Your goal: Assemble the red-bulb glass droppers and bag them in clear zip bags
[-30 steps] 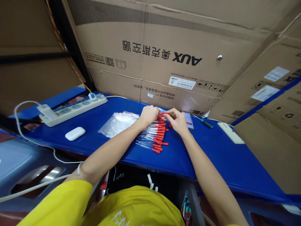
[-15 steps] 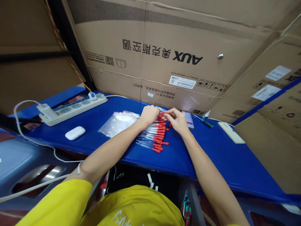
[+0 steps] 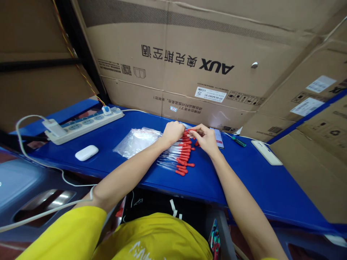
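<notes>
Many droppers with clear tubes and red rubber bulbs [image 3: 184,155] lie side by side in a pile on the blue table [image 3: 244,180], bulbs to the right. Over the tube side at the pile's far end, my left hand [image 3: 172,132] is closed, its fingertips mostly hidden. My right hand [image 3: 203,136] pinches at the red bulb of a dropper [image 3: 191,130] there, close to the left fingers. Under and beside my left forearm lies a clear plastic zip bag [image 3: 135,141].
A power strip [image 3: 84,124] with a plugged-in charger and a white earbud case [image 3: 86,153] sit at left. On the right are a lit phone-like screen [image 3: 217,137], a green-handled screwdriver [image 3: 238,141] and a pale phone [image 3: 266,152]. Large cardboard boxes [image 3: 173,83] stand behind the table.
Both hands stay at the far end of the dropper pile, with only slight shifts of the fingers. Nothing else has visibly moved.
</notes>
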The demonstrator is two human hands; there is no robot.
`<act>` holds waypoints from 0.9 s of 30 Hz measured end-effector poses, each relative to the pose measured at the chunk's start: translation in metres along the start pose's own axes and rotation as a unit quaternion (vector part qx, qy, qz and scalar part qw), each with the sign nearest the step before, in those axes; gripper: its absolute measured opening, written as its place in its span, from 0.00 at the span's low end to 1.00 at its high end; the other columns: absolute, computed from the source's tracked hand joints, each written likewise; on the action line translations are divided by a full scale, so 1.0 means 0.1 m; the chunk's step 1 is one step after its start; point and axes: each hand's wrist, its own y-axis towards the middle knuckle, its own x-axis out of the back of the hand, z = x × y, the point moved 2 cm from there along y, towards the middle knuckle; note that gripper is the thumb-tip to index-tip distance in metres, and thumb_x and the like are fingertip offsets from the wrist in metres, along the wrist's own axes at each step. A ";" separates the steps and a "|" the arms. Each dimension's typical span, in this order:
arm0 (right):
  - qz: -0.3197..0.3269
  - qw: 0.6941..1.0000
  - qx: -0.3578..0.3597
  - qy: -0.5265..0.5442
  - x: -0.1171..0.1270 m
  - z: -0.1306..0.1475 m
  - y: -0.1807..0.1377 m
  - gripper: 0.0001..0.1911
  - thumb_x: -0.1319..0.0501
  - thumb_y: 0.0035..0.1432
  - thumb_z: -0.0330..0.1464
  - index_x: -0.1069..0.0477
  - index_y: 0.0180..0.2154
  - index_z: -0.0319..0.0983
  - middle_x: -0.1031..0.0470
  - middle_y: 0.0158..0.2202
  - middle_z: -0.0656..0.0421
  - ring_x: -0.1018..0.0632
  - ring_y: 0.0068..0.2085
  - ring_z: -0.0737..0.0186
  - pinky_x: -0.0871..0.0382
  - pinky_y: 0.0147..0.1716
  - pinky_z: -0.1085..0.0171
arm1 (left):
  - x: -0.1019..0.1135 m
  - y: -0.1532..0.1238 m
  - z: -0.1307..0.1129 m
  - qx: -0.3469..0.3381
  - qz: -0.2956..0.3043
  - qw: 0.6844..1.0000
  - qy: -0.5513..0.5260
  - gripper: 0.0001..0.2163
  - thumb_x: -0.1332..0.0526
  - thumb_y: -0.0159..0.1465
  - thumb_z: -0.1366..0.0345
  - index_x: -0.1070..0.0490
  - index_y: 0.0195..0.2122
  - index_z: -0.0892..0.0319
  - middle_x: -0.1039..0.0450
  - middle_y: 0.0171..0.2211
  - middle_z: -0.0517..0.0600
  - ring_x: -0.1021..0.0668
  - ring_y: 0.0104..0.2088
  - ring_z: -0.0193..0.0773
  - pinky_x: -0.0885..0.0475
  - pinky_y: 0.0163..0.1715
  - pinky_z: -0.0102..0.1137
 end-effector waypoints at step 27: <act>0.013 1.000 -0.004 0.003 0.02 0.03 0.01 0.17 0.29 0.62 0.49 0.22 0.41 0.44 0.13 0.35 0.57 0.11 0.39 0.49 0.14 0.44 0.53 | -0.01 0.00 -0.03 0.011 -0.007 1.000 -0.012 0.13 0.40 0.71 0.65 0.14 0.42 0.61 0.16 0.41 0.66 0.14 0.46 0.56 0.24 0.45 0.40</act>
